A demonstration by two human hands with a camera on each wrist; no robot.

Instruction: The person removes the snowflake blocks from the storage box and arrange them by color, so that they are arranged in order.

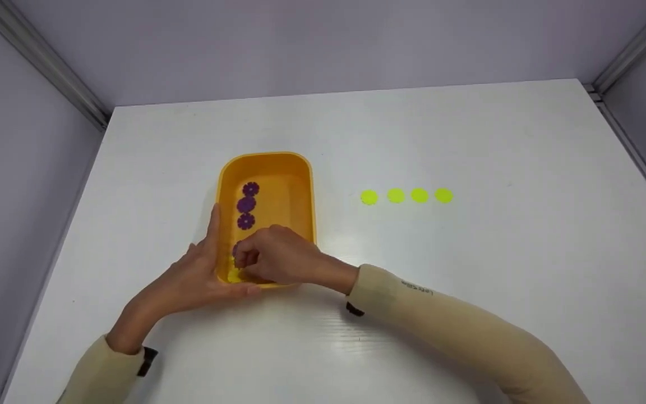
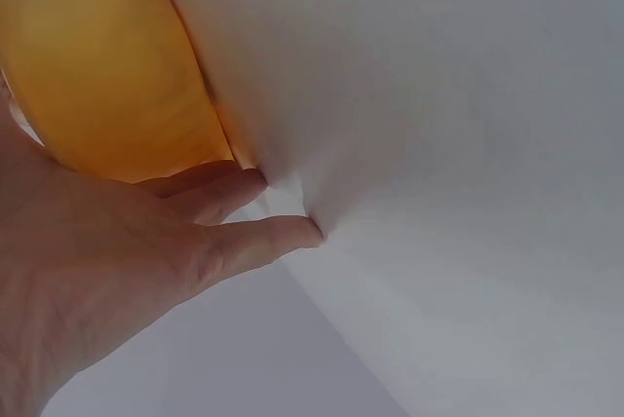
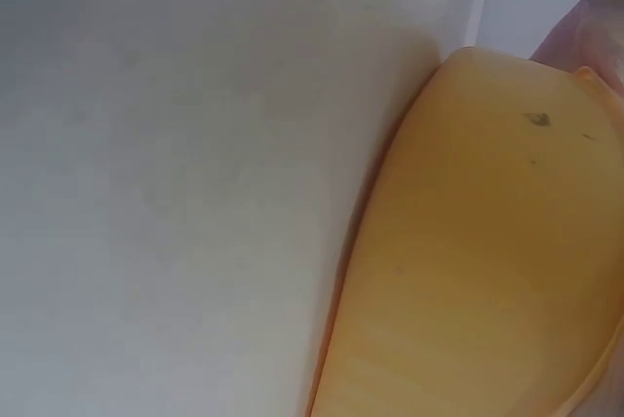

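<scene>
Left hand (image 1: 188, 280) flat, steadying yellow plastic tray (image 1: 306, 185); right hand (image 1: 275, 255) pinches a thin purple flower-shaped disc (image 1: 236, 248) inside. Disc looks light, stiff, slippery; grip by edges.

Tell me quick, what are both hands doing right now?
Left hand: open, straight fingers resting against the yellow tub.
Right hand: fingers curled inside the tub near a purple flower piece; a grip cannot be told.
</scene>
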